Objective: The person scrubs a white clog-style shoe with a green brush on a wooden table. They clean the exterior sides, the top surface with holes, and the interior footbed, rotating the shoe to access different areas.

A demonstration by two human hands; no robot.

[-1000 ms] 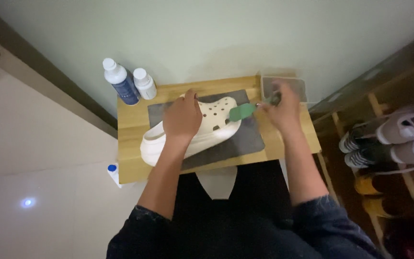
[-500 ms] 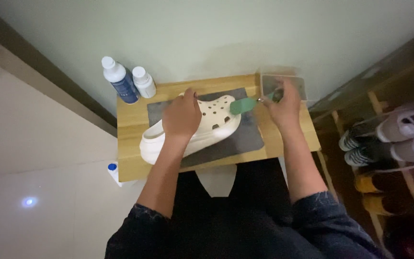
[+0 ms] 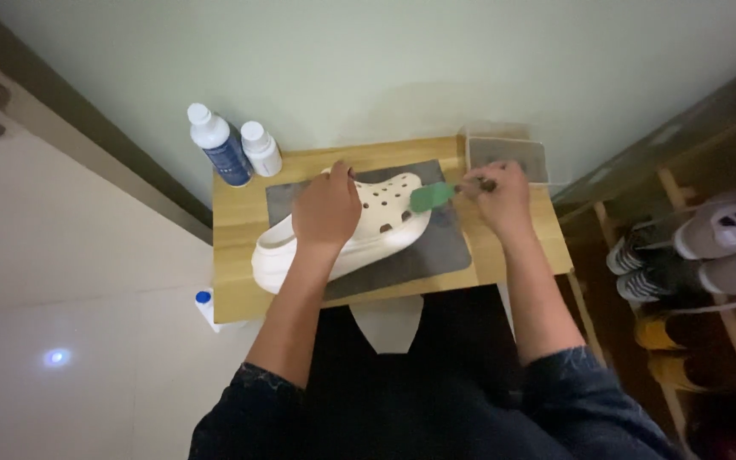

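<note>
Hands split the work: left hand (image 3: 327, 209) presses flat on the white clog (image 3: 342, 230), mid-worktop on a grey mat (image 3: 436, 247), right hand (image 3: 497, 198) pinches a green brush (image 3: 433, 196); the clog looks light, springy, best steadied across its top.

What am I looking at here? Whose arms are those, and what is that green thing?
There is no machine: these are a person's two bare arms. The camera sits on the person's head and looks down, so you see what they see. A small wooden table carries a grey mat. On the mat lies a white clog with holes. The left hand rests on top of the clog. The right hand holds a green brush, whose head touches the clog's toe. Two bottles stand at the table's back corner, and a shallow tray sits behind the right hand. A shoe rack stands alongside.
</note>
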